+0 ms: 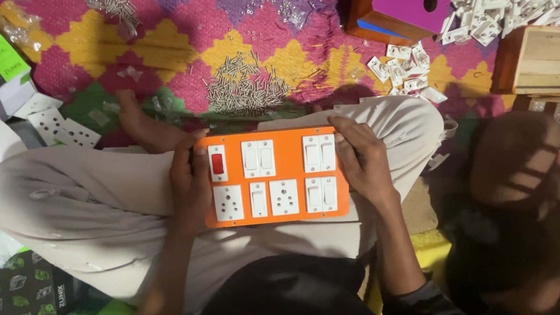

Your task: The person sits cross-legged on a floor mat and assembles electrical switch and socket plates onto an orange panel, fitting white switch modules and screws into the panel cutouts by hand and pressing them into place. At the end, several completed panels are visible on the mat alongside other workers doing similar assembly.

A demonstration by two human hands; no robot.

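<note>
Head view: left hand and right hand fingers pinch glossy orange rectangular switch panel; metal screws at 12 o'clock.

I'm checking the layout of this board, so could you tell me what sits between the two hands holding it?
In the head view, between the left hand and right hand, the orange board carries white switches and sockets.

What I can't make out

My left hand covers the orange switch plate's left edge; the wooden box is cut off at right; the screws are too small to tell apart.
</note>
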